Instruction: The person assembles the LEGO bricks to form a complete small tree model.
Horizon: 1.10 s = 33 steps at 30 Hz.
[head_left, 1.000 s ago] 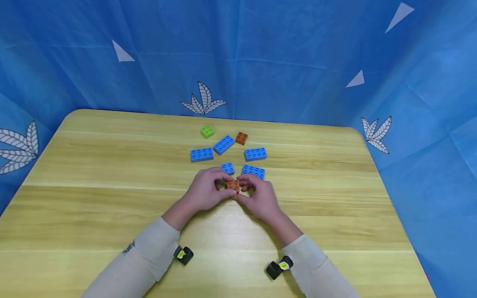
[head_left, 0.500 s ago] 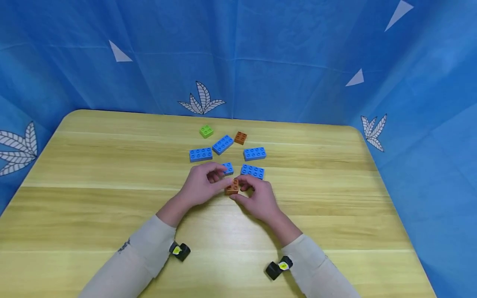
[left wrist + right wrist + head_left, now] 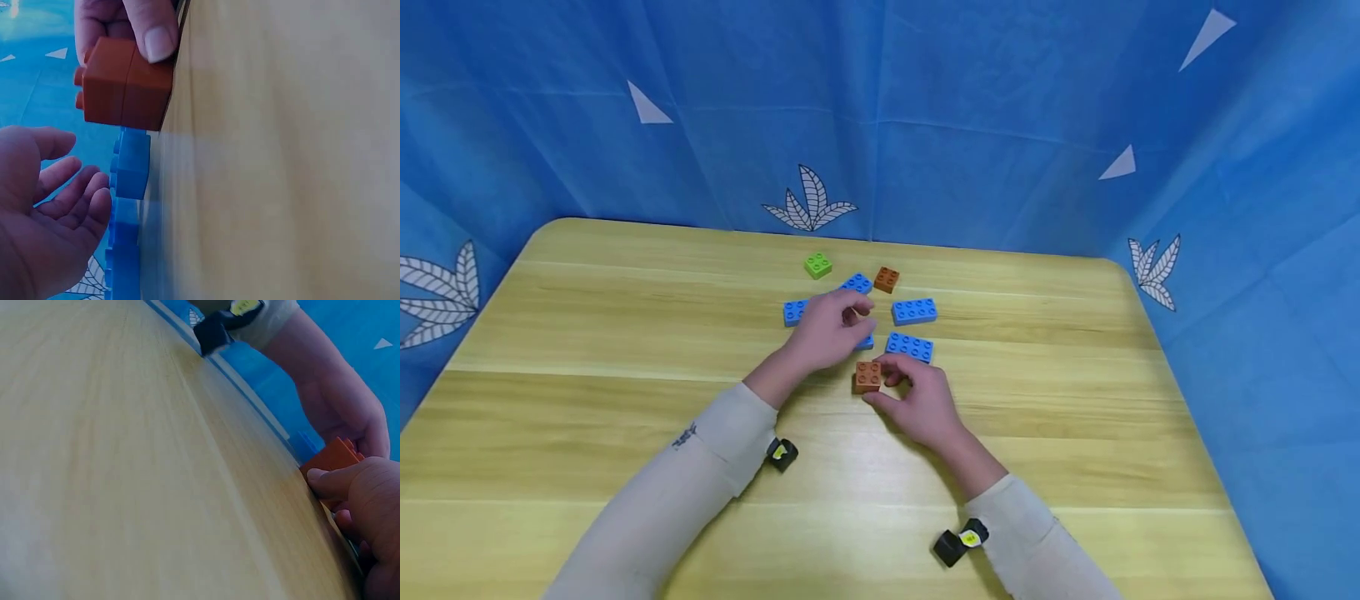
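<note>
Two orange-brown building bricks, stacked into one block point(image 3: 868, 378), stand on the table near the middle, studs up. My right hand point(image 3: 921, 402) holds this block from the right, thumb at the near side and fingers at the far side; the left wrist view shows the seam between the two bricks point(image 3: 125, 87). My left hand point(image 3: 826, 332) is over the blue bricks, fingers loosely bent with nothing between them. It partly covers a small blue brick point(image 3: 867, 342), a long blue brick point(image 3: 794, 313) on the left and another blue brick point(image 3: 857, 283) behind.
Two long blue bricks, one nearer point(image 3: 910, 346) and one farther point(image 3: 914, 311), lie to the right of my left hand. Farther back are a brown brick point(image 3: 887, 279) and a green brick point(image 3: 817, 266). A blue cloth point(image 3: 970, 125) hangs behind the wooden table point(image 3: 1037, 375).
My left hand has let go of the orange-brown block and moved away and forward over the blue bricks. The right hand has stayed on the block.
</note>
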{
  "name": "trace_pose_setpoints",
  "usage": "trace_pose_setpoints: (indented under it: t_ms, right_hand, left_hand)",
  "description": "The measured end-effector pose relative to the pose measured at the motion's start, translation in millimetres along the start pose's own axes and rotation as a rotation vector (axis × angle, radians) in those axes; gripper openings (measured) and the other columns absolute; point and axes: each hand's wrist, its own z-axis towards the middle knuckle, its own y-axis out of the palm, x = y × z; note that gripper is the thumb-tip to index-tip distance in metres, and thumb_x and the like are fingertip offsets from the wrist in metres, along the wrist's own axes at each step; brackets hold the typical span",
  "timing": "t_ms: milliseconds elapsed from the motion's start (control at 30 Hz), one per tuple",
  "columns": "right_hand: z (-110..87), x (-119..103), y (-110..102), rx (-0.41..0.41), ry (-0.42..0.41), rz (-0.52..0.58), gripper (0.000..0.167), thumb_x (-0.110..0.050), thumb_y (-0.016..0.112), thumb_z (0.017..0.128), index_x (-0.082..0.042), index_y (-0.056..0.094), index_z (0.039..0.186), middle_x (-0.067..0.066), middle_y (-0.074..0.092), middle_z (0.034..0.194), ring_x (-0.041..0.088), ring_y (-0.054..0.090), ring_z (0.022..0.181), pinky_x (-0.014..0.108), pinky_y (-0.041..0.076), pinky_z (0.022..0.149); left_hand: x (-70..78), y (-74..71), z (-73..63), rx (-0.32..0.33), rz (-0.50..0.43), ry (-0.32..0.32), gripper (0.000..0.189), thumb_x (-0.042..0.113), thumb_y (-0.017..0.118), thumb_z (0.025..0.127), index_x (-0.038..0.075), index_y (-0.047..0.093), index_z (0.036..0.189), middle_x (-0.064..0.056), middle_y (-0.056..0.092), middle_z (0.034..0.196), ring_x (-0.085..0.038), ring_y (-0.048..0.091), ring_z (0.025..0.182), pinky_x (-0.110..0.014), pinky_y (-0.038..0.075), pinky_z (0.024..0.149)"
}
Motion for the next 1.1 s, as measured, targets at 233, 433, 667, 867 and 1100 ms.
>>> trace_pose_setpoints:
  t_ms: [233, 433, 667, 867, 1100]
  right_hand:
    - [-0.2, 1.0, 0.4, 0.000, 0.007, 0.012, 0.036, -0.013, 0.088, 0.078, -0.011, 0.071, 0.109, -0.003, 0.070, 0.097, 0.012, 0.062, 0.081, 0.033, 0.052, 0.071]
    - [-0.2, 2.2, 0.6, 0.004, 0.002, 0.015, 0.035, -0.012, 0.088, 0.077, -0.012, 0.071, 0.108, -0.005, 0.070, 0.096, 0.013, 0.062, 0.081, 0.033, 0.051, 0.071]
    - [0.0, 0.9, -0.1, -0.004, 0.013, 0.012, 0.036, -0.013, 0.088, 0.078, -0.011, 0.071, 0.109, -0.005, 0.068, 0.093, 0.012, 0.061, 0.082, 0.033, 0.052, 0.073]
    - [0.4, -0.9, -1.7, -0.019, 0.036, 0.001, 0.036, -0.014, 0.087, 0.078, -0.011, 0.071, 0.110, -0.005, 0.066, 0.090, 0.013, 0.061, 0.083, 0.033, 0.052, 0.075]
    - [0.4, -0.6, -1.4, -0.021, 0.029, 0.004, 0.037, -0.014, 0.088, 0.078, -0.010, 0.071, 0.111, -0.004, 0.068, 0.095, 0.013, 0.061, 0.083, 0.033, 0.052, 0.075]
  left_hand:
    - [-3.2, 2.2, 22.2, -0.059, 0.067, -0.073, 0.031, 0.019, 0.063, 0.099, 0.003, 0.068, 0.125, -0.009, 0.066, 0.114, -0.020, 0.060, 0.094, -0.037, 0.050, 0.083]
    - [-3.3, 5.5, 38.3, -0.028, 0.116, -0.110, 0.036, 0.018, 0.064, 0.098, 0.000, 0.064, 0.129, -0.013, 0.064, 0.121, -0.024, 0.059, 0.103, -0.040, 0.049, 0.091]
    - [-4.3, 9.1, 57.9, 0.011, 0.163, -0.138, 0.042, 0.018, 0.068, 0.095, 0.000, 0.060, 0.132, -0.013, 0.064, 0.114, -0.027, 0.058, 0.105, -0.041, 0.048, 0.092]
    - [-5.3, 16.8, 73.9, -0.001, 0.238, -0.169, 0.060, 0.032, 0.075, 0.091, 0.004, 0.056, 0.140, -0.010, 0.063, 0.118, -0.024, 0.057, 0.107, -0.040, 0.047, 0.092]
    - [0.9, 25.2, 83.2, -0.001, 0.328, -0.252, 0.062, 0.046, 0.076, 0.087, 0.003, 0.063, 0.131, -0.011, 0.063, 0.121, -0.027, 0.058, 0.109, -0.041, 0.049, 0.088]
